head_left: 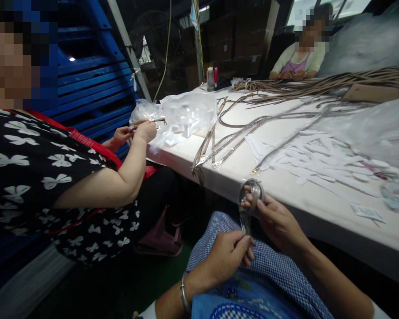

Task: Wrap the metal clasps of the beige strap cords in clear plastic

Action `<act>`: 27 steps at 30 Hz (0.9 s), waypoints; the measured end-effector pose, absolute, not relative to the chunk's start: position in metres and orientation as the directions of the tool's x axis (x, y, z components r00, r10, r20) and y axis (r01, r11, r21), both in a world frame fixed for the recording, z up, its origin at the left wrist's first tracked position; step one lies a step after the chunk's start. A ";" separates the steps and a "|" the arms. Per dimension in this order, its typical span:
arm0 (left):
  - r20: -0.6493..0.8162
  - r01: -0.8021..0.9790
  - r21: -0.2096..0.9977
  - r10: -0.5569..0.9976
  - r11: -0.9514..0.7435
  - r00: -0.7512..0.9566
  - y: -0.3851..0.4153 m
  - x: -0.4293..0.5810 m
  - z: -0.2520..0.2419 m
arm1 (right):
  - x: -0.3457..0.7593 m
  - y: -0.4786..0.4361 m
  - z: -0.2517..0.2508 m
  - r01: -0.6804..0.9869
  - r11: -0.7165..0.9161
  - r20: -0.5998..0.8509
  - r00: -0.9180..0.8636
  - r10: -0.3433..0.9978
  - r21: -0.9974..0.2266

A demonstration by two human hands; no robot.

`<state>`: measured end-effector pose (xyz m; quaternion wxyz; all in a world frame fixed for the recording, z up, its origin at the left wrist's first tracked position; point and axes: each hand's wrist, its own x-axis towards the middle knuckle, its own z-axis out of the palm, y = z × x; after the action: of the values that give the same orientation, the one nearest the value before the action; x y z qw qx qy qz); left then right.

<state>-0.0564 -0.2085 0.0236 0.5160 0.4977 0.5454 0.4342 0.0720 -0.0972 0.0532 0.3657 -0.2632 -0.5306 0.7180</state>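
Observation:
Over my lap, my right hand (276, 219) grips a coiled strap wrapped in clear plastic (250, 195), with fingers curled round the loop. My left hand (228, 256), with a metal bangle on the wrist, pinches the lower end of the same wrapped strap near my checked apron (269, 266). Both hands sit just in front of the white table's edge (286, 195).
Long tan straps (226, 141) with metal ends and white paper strips (319, 155) lie on the table. A person in a black bow-print top at the left holds a strap (149, 122) beside clear plastic bags (182, 115). Another person sits far back. Blue pallets (86, 75) stand behind.

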 end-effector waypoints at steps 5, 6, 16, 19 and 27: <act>0.091 0.431 0.902 0.972 0.012 -0.218 -0.210 -0.093 0.012 | 0.089 -0.108 0.068 -0.012 -0.344 -0.175 -0.844 0.507 -0.939; 0.177 0.485 0.874 0.945 -0.023 -0.274 -0.209 -0.099 0.014 | 0.091 -0.112 0.069 0.051 -0.297 -0.188 -0.872 0.452 -0.953; 0.648 0.855 0.309 0.750 -0.417 0.131 -0.232 -0.128 0.038 | 0.088 -0.131 0.056 -0.044 -0.382 -0.207 -0.781 0.589 -0.923; 0.665 0.897 0.226 0.732 -0.381 0.144 -0.254 -0.142 0.041 | 0.090 -0.120 0.057 -0.244 -0.464 -0.190 -0.682 0.706 -0.852; 0.313 0.735 0.668 0.940 -0.115 -0.137 -0.262 -0.133 0.056 | 0.076 -0.127 0.086 -0.114 -0.597 -0.121 -0.933 0.338 -0.795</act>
<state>-0.1327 -0.2624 0.0560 0.1350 0.6429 0.6512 0.3800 0.0759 -0.1271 0.0856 0.1279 -0.1305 -0.4306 0.8839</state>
